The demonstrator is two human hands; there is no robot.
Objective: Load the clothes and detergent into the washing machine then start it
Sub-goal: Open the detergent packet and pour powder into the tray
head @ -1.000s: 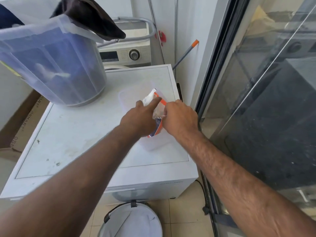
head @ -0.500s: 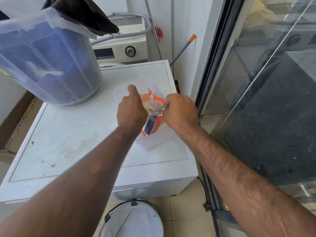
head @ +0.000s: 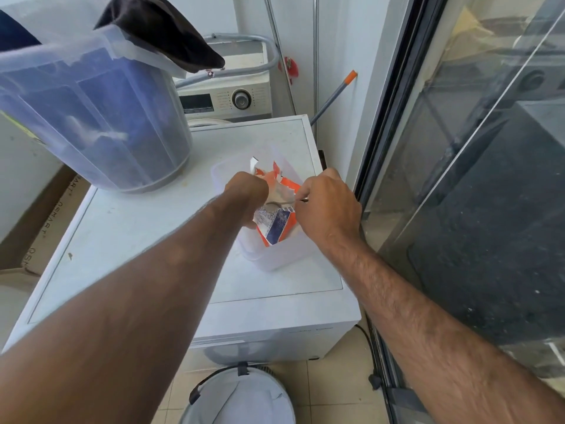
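Observation:
An orange and blue detergent packet (head: 276, 226) stands torn open inside a clear plastic tub (head: 269, 255) on top of a white appliance (head: 128, 228). My left hand (head: 247, 194) grips the packet's left edge. My right hand (head: 328, 206) pinches a metal spoon (head: 279, 204) whose bowl sits in the packet's mouth. A clear laundry bin (head: 91, 117) full of dark blue clothes stands at the back left, with a dark garment (head: 162, 32) draped over its rim. The washing machine (head: 226, 99) with its dial is behind.
A glass sliding door (head: 474, 179) runs along the right. A grey-handled mop (head: 333, 96) leans in the corner. A white bucket (head: 241, 399) sits on the tiled floor below. Cardboard (head: 46, 221) lies at the left.
My hands went from tearing the packet's top to holding it open. My left hand dropped to the packet's side, and my right hand now has a spoon in its mouth.

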